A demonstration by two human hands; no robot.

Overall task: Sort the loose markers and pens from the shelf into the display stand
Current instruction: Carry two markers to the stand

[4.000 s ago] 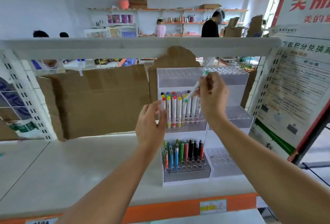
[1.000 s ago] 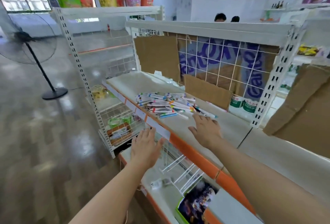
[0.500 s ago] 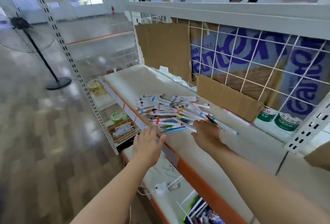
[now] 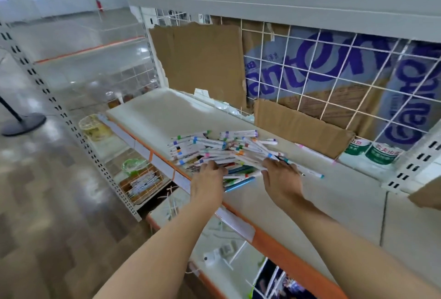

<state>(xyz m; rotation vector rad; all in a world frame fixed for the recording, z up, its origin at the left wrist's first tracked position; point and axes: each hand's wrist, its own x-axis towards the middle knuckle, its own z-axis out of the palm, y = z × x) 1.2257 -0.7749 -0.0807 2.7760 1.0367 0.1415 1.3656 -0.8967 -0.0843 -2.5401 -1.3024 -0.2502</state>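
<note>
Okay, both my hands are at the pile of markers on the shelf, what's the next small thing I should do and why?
Probably close the right hand on a marker at the near edge of the heap of white colour-capped markers on the white shelf. Both hands already reach that edge, the left hand too, and neither clearly grips anything yet.

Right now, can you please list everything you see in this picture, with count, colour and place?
markers and pens: one loose pile, too many to count, mostly white with coloured bands, on the shelf near its front edge
shelf: one, off-white top with an orange front edge
cardboard sheets: at least two, brown, against the wire grid behind the shelf
wire grid: one, white, back of the shelf
stand base: one, black, on the floor far left
left hand: at the near edge of the pile, touching pens
right hand: on the pile's right end
</note>
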